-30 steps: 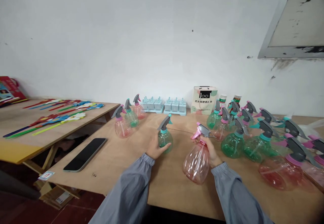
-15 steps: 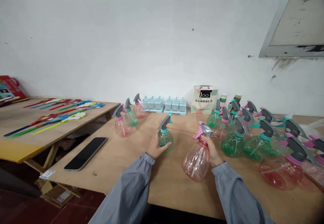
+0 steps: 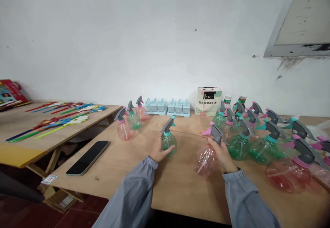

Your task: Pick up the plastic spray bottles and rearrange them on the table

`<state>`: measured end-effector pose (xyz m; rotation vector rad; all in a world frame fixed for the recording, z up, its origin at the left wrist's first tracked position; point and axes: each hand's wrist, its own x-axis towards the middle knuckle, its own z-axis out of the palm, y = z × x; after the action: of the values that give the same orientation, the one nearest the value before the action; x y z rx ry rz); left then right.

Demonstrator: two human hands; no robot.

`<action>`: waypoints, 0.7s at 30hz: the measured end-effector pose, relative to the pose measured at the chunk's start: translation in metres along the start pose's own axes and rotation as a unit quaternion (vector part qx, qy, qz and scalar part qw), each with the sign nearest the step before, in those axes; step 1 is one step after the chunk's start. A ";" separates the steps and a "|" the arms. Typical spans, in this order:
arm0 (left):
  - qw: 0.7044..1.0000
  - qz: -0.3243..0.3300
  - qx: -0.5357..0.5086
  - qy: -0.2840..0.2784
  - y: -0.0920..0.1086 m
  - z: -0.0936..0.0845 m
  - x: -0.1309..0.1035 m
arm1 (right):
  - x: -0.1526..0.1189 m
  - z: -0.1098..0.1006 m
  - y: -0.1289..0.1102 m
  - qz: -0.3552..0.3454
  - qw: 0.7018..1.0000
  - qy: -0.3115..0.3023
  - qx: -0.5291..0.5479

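My left hand (image 3: 161,150) is wrapped around the body of a green spray bottle (image 3: 169,141) with a teal and grey trigger head, upright on the table. In my right hand (image 3: 222,155) is a pink spray bottle (image 3: 204,162), gripped near its neck and tilted, its pink trigger pointing left. Whether its base touches the table I cannot tell. Just right of that hand stand several more spray bottles, among them a green one (image 3: 238,147) and a pink one (image 3: 286,174). Farther left, a pink bottle (image 3: 125,130) and a green bottle (image 3: 134,119) stand with another pink bottle (image 3: 141,112).
A phone (image 3: 88,157) lies on the wooden table (image 3: 123,176). Pale blue ice-pop molds (image 3: 178,108) and a paper bag (image 3: 207,101) stand against the wall. The left table (image 3: 31,145) carries colourful flower-ended sticks (image 3: 59,121).
The pink bottle in my right hand has shifted right and slightly up, and its head has turned. My left hand stays on the green bottle.
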<state>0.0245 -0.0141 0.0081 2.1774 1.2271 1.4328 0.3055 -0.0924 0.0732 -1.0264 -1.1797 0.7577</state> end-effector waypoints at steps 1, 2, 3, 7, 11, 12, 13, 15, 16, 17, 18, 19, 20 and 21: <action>1.000 -0.001 0.002 0.001 0.000 0.000 0.000 | -0.002 -0.005 0.000 -0.002 1.000 0.008 -0.018; 1.000 -0.003 0.002 0.000 0.000 0.000 0.000 | -0.006 -0.010 0.000 -0.001 0.999 0.025 -0.028; 1.000 -0.004 0.003 -0.002 0.001 -0.001 0.000 | -0.010 -0.016 -0.001 -0.002 0.998 0.049 -0.031; 1.000 0.002 -0.001 -0.012 0.006 -0.004 0.001 | -0.034 -0.046 -0.005 -0.035 0.990 0.118 -0.074; 1.000 0.005 0.006 -0.013 0.009 -0.005 0.002 | -0.053 -0.082 -0.016 -0.082 0.961 0.173 -0.198; 1.000 0.004 0.007 -0.012 0.009 -0.005 0.002 | -0.056 -0.090 -0.018 -0.094 0.951 0.192 -0.223; 1.000 0.004 0.009 -0.013 0.009 -0.005 0.002 | -0.058 -0.098 -0.019 -0.105 0.940 0.214 -0.245; 1.000 0.005 0.010 -0.014 0.008 -0.005 0.002 | -0.060 -0.110 -0.019 -0.117 0.915 0.266 -0.280; 1.000 0.005 0.010 -0.013 0.007 -0.005 0.002 | -0.059 -0.114 -0.018 -0.120 0.904 0.290 -0.291; 1.000 0.005 0.010 -0.012 0.006 -0.004 0.001 | -0.058 -0.117 -0.016 -0.121 0.895 0.310 -0.296; 1.000 0.005 0.010 -0.011 0.006 -0.004 0.001 | -0.055 -0.120 -0.014 -0.124 0.891 0.323 -0.294; 1.000 0.005 0.010 -0.010 0.005 -0.004 0.001 | -0.052 -0.121 -0.012 -0.127 0.892 0.330 -0.283; 1.000 0.005 0.009 -0.009 0.005 -0.003 0.001 | -0.048 -0.121 -0.010 -0.133 0.895 0.331 -0.266; 1.000 0.006 0.008 -0.009 0.004 -0.003 0.001 | -0.043 -0.121 -0.007 -0.141 0.899 0.333 -0.249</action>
<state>0.0242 -0.0166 0.0129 2.2070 1.2260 1.4090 0.4123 -0.1628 0.0573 -1.3506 -0.8899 -0.1596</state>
